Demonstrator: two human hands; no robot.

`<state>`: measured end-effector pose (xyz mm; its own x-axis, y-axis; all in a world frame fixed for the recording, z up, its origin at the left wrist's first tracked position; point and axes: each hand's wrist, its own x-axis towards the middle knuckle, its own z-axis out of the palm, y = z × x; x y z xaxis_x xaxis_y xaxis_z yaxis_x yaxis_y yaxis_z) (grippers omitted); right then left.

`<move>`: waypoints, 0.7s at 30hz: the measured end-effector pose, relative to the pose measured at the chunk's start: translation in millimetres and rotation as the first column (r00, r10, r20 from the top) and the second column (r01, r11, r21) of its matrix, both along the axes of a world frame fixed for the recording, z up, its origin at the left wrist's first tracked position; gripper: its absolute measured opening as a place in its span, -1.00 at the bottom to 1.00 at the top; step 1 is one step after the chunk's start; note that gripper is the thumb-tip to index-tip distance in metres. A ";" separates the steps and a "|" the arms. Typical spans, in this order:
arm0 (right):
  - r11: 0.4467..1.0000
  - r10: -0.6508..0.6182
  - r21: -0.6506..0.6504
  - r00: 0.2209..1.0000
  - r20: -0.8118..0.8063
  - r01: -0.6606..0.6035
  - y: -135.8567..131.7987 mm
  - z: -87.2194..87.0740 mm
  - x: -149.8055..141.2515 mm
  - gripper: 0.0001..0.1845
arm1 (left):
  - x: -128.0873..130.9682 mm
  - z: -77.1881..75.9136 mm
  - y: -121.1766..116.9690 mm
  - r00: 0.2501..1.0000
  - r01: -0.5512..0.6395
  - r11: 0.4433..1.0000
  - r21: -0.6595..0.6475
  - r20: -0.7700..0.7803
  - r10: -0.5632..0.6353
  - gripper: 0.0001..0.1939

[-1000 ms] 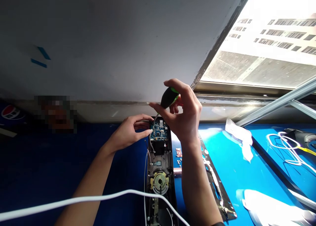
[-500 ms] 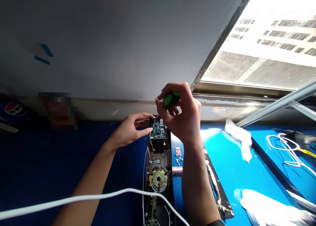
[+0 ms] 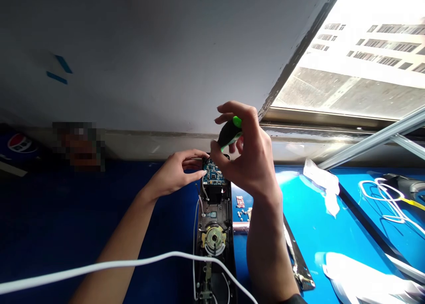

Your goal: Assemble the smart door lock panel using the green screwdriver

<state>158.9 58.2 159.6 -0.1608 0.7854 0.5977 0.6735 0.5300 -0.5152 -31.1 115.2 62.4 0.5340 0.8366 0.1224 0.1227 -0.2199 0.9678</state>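
Note:
My right hand grips a screwdriver with a black and green handle above the top end of an opened electronic door lock panel. The shaft and tip are hidden behind my fingers. My left hand curls around the panel's upper left edge, its fingertips beside a blue circuit board. Thin wires run down from the board towards a round brass-coloured lock mechanism.
A white cable crosses below my forearms. Right of the panel lie small screws, a small red board and a long metal plate on a blue surface. Metal rails cross the right side.
My right hand has risen slightly and turned the screwdriver, so its handle now tilts with the green end up and to the right. My left hand has barely moved.

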 end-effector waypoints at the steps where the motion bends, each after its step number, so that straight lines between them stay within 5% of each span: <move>1: 1.000 -0.012 0.012 1.000 -0.012 0.013 1.0 -1.6 0.0 -0.51 | 0.2 0.1 0.1 1.000 0.001 1.000 0.004 -0.007 -0.001 -0.59; 7: 0.989 0.027 0.148 0.997 -0.076 -0.016 8.4 -14.9 1.0 -0.44 | 0.1 -2.4 1.6 1.000 0.001 1.000 0.004 -0.021 -0.001 -0.56; 21: 0.997 -0.022 0.079 0.999 -0.046 0.026 2.9 -6.0 1.8 -0.57 | 0.7 -1.4 0.4 1.000 -0.002 0.999 0.040 -0.013 0.003 -0.59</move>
